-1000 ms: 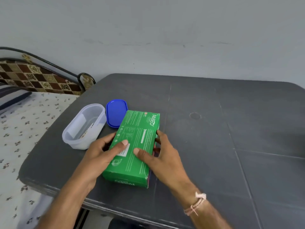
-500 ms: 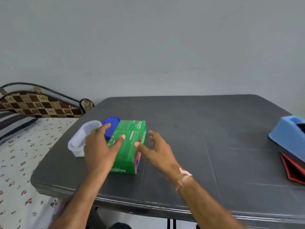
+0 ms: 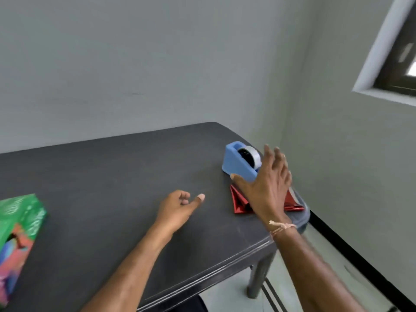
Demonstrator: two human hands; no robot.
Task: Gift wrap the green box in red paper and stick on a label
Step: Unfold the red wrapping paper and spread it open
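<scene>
The green box (image 3: 19,216) lies at the far left of the dark table (image 3: 108,176), partly cut off by the frame edge, with neither hand on it. Folded shiny red paper (image 3: 239,202) lies near the table's right corner, beside a blue tape dispenser (image 3: 238,164). My right hand (image 3: 265,183) hovers over the red paper with straight, spread fingers, its fingertips next to the dispenser; it hides much of the paper. My left hand (image 3: 180,207) hangs above the middle of the table, fingers loosely curled and thumb out, holding nothing. No label is in view.
The table's right corner and front edge (image 3: 225,269) are close to my right arm. A grey wall stands behind the table, and a window frame (image 3: 387,52) is at the upper right. A table leg (image 3: 258,278) shows below the corner.
Both hands left the green box and moved right. The view swung right, so the box now sits at the left edge, and my right hand has reached over the red paper.
</scene>
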